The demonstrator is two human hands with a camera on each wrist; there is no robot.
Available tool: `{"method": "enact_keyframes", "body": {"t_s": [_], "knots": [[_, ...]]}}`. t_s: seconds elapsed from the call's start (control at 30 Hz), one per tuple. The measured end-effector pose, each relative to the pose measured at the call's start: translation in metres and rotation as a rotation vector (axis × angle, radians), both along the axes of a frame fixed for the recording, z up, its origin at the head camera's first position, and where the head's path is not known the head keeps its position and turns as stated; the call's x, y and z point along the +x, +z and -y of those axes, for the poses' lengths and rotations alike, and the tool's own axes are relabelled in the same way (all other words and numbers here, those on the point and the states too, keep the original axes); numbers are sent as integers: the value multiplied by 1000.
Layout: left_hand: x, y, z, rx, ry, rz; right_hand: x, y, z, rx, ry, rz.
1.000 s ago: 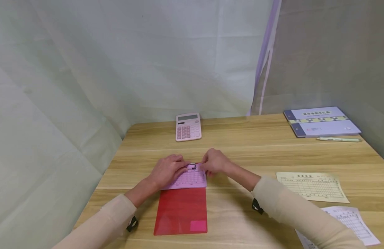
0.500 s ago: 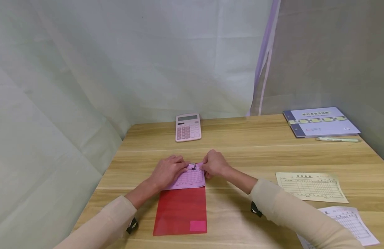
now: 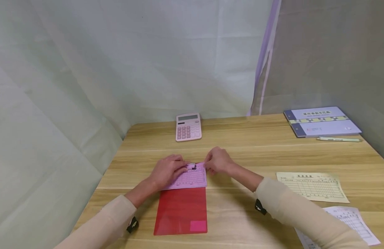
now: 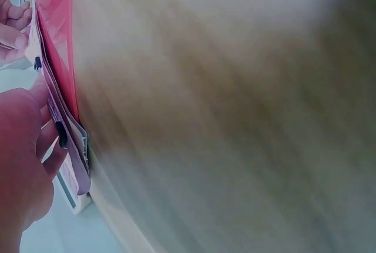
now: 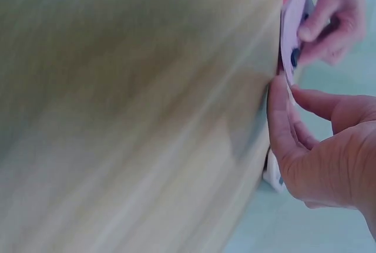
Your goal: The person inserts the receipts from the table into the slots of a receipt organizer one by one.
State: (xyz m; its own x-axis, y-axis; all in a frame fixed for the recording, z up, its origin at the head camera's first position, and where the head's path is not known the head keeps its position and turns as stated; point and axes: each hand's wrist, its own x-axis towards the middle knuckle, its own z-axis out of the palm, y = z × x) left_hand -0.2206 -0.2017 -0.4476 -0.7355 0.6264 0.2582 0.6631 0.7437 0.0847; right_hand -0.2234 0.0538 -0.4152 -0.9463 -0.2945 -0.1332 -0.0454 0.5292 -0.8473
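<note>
A pink printed form (image 3: 192,179) lies over the upper part of a red clip folder (image 3: 180,210) in the head view. A metal clip (image 3: 194,167) with black parts shows at the form's top edge. My left hand (image 3: 167,171) lies on the form's upper left, thumb and fingers gripping at the clip. With thumb and fingertips, my right hand (image 3: 219,160) pinches the form's top right corner. In the right wrist view the pink form (image 5: 294,27) stands edge-on between thumb and fingers. The clip's far end is partly hidden by my left fingers.
A pink calculator (image 3: 188,127) stands at the back of the wooden table (image 3: 241,138). At the back right lie an account book (image 3: 321,121) and a pen (image 3: 339,139). A yellow form (image 3: 313,186) and a white form (image 3: 354,221) are on the right, the latter partly under my sleeve.
My right hand has shifted slightly right and back at the pink form's corner, and that corner now lies flatter. The left hand stays in place.
</note>
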Motion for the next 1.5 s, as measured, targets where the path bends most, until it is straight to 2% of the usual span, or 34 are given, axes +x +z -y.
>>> {"method": "enact_keyframes", "body": {"t_s": [0.17,0.27,0.4,0.5,0.67,0.83,1.03,1.17,1.3,1.5], "knots": [[-2,0,1,14,52,79,-9,13,-26,12,44,-53],[-4,0,1,36,74,126,-15,21,-47,56,103,-134],[-6,-1,2,88,85,170,-16,32,-82,129,175,-293],[-7,-1,3,129,84,197,-11,40,-112,127,195,-332],[-7,0,3,190,105,256,2,49,-165,120,198,-319],[-7,0,2,260,142,318,19,48,-220,159,168,-278],[-9,-2,2,290,115,336,41,38,-282,233,97,-225],[-9,-3,5,299,94,338,51,29,-314,294,58,-231],[-10,-5,6,308,92,335,60,20,-340,329,34,-228],[-12,-8,7,329,76,330,68,6,-366,375,32,-177]]}}
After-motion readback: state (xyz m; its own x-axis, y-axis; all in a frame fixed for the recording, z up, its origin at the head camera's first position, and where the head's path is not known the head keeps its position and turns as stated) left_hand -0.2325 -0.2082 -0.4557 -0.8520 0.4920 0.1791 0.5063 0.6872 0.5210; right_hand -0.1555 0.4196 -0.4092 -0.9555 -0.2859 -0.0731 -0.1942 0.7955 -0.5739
